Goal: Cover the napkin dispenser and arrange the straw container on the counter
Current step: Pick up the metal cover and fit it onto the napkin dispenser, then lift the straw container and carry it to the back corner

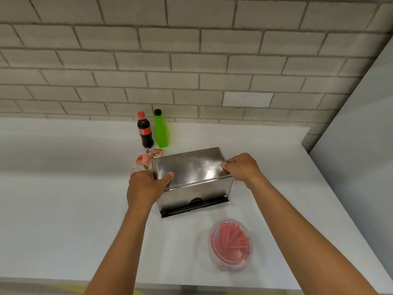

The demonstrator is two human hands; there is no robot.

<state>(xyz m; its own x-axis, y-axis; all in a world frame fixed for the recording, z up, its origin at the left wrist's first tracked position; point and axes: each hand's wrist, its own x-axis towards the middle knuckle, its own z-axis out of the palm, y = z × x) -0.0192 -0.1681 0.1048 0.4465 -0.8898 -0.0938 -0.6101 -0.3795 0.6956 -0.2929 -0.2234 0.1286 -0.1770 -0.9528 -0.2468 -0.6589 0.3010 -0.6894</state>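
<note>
A shiny steel napkin dispenser cover (191,167) stands in the middle of the white counter (63,188), with a dark slot along its front bottom. My left hand (146,186) grips its left end, thumb on the top. My right hand (240,167) grips its right end. A clear round straw container (230,244), filled with several pink-red straws, sits on the counter in front and to the right of the dispenser, apart from both hands.
A cola bottle (145,133) and a green bottle (161,129) stand by the brick wall. A flowered napkin pack (144,159) lies just behind the dispenser's left end. A grey wall (361,135) bounds the counter's right side.
</note>
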